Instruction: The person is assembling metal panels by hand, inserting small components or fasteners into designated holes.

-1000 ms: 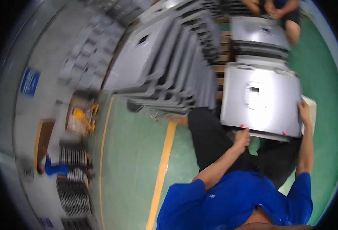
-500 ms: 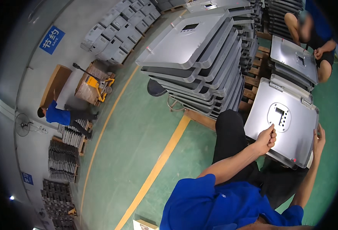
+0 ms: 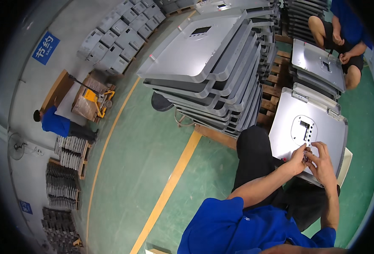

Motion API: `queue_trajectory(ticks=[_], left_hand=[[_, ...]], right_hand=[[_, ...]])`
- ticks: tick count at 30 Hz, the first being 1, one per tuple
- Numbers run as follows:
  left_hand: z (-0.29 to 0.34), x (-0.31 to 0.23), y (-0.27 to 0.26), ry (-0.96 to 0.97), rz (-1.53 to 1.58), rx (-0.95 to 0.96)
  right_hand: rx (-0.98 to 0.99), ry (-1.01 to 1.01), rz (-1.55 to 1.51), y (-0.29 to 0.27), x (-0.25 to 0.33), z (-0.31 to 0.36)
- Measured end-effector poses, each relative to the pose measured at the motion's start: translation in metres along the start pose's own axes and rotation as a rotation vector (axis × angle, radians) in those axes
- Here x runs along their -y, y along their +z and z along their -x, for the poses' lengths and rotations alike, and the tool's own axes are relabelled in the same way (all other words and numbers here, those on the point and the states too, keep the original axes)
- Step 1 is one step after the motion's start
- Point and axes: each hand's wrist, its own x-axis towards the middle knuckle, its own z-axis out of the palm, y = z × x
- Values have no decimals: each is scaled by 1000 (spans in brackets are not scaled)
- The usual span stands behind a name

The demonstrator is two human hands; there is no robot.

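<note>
A silver metal panel [image 3: 285, 127] rests before my knees, with an oval recess [image 3: 297, 134] holding a rectangular cut-out and a row of small holes. Over its near part, my left hand [image 3: 298, 161] is closed around several small dark pieces [image 3: 307, 155], too small to name. My right hand [image 3: 321, 164] meets it there, thumb and forefinger pinched at those pieces; what they grip is hidden. Hinges [image 3: 334, 114] line the panel's far edge. A small red spot [image 3: 284, 159] shows beside my left wrist.
A tall stack of grey metal panels [image 3: 204, 55] stands on a wooden pallet to the left. Across from me a person [image 3: 343, 38] sits by another panel stack [image 3: 318, 63]. Far left, another person [image 3: 55, 122] holds a large brown board near a yellow pallet jack [image 3: 94, 99].
My right hand has left the panel's right edge and come to my left hand. The left hand has shifted slightly down. The red spot now shows at the panel's left side.
</note>
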Motion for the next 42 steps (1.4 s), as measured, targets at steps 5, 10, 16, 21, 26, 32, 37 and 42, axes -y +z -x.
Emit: queue_trajectory(ticks=[5, 10, 16, 21, 26, 32, 37, 42], left_hand=[[-5, -2, -16, -66, -25, 115], [12, -6, 6, -55, -125, 40], [13, -4, 2, -95, -79, 192], [22, -8, 6, -134, 14, 81], [21, -3, 8, -157, 47, 20], [17, -1, 8, -110, 50, 56], [19, 0, 13, -110, 44, 55], [22, 1, 21, -99, 15, 62]], right_hand=[[10, -26, 31, 13, -14, 5], [12, -148, 65, 10, -30, 6], [-33, -104, -44, 12, -32, 21], [-178, 61, -250, 7, -32, 20], [-435, 458, -454, 2, -91, 16], [-529, 764, -406, 9, -182, 25], [-606, 859, -513, 22, -229, 14], [-658, 865, -382, 37, -273, -3]])
